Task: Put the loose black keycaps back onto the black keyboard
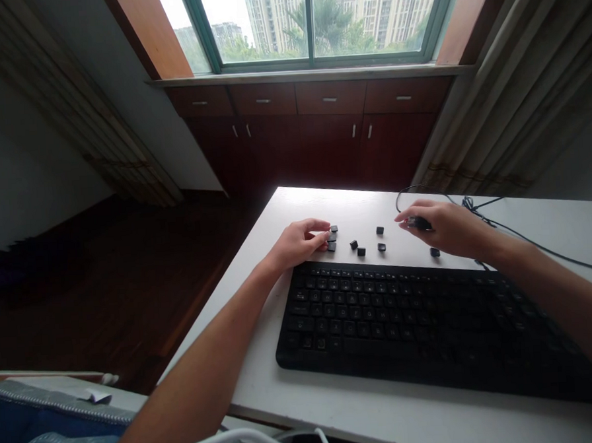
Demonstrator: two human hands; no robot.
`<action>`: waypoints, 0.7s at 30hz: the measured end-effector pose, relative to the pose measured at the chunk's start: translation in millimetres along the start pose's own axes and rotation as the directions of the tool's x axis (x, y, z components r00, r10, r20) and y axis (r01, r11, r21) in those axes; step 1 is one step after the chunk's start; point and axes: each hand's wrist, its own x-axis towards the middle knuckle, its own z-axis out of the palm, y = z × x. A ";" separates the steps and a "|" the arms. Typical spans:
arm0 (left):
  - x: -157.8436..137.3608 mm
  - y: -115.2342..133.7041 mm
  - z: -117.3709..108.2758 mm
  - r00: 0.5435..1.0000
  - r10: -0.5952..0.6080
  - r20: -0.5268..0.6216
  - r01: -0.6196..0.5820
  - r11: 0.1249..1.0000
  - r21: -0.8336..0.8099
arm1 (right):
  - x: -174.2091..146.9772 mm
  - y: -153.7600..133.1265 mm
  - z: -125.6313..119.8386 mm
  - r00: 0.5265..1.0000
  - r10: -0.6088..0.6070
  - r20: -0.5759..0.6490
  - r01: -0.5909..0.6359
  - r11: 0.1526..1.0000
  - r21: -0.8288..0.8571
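My left hand (301,240) rests on the white table at the keyboard's far left corner. Its thumb and index finger are at a short column of black keycaps, touching the middle keycap (332,237). Another keycap (334,229) lies just beyond it, and a third (332,247) is on the near side. My right hand (438,224) hovers over the table farther right, fingers curled round a small black piece (419,223) whose exact kind is partly hidden. Between the hands lie several loose keycaps (361,252). A black keyboard (380,309) stretches across the table in front of me.
A black cable (540,238) runs over the table's right side, with a bundled knot (468,203) behind my right wrist. One more keycap (435,252) sits below my right hand. A white curved bar (248,437) crosses the near edge. Dark red cabinets (292,142) stand beyond the table.
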 end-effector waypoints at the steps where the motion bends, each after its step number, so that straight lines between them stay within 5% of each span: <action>1: 0.2 -0.1 0.2 1.000 0.001 0.007 -0.001 1.000 -0.008 | -4.6 2.9 -1.8 1.000 0.000 -0.010 0.000 1.000 -0.001; 12: 18.5 7.2 3.9 0.998 -0.068 0.006 0.068 0.997 0.027 | -66.6 -0.8 -34.2 0.926 0.093 -0.367 -0.067 0.994 0.083; 21: 24.0 18.7 11.2 0.997 -0.064 0.034 0.059 0.990 0.125 | -78.4 8.2 -21.7 0.925 0.100 -0.367 -0.066 0.992 0.103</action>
